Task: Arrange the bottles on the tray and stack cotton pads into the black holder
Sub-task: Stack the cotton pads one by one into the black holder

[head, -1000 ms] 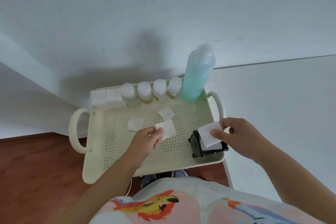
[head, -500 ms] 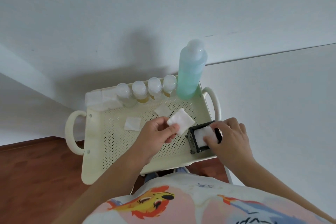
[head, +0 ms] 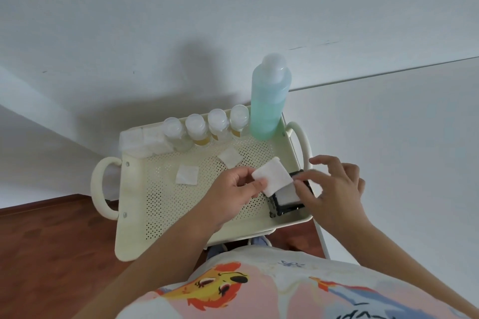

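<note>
Stretching below the cream perforated tray point(head: 160, 204) is reddish wood flooring point(head: 46, 254), with pale walls behind. The left hand point(head: 233, 197) pinches a square cotton pad point(head: 273, 178) by its corner, holding it over the black holder point(head: 287, 204) at the tray's near right corner, where white pads already sit. The right hand point(head: 334, 189), fingers loosely spread, touches the pad's right edge; half a second ago it pressed into the holder while the pad was further left. Two loose pads point(head: 187, 175) lie mid-tray. Along the far rim stand four small bottles point(head: 207, 128) and a tall green bottle point(head: 269, 103).
</note>
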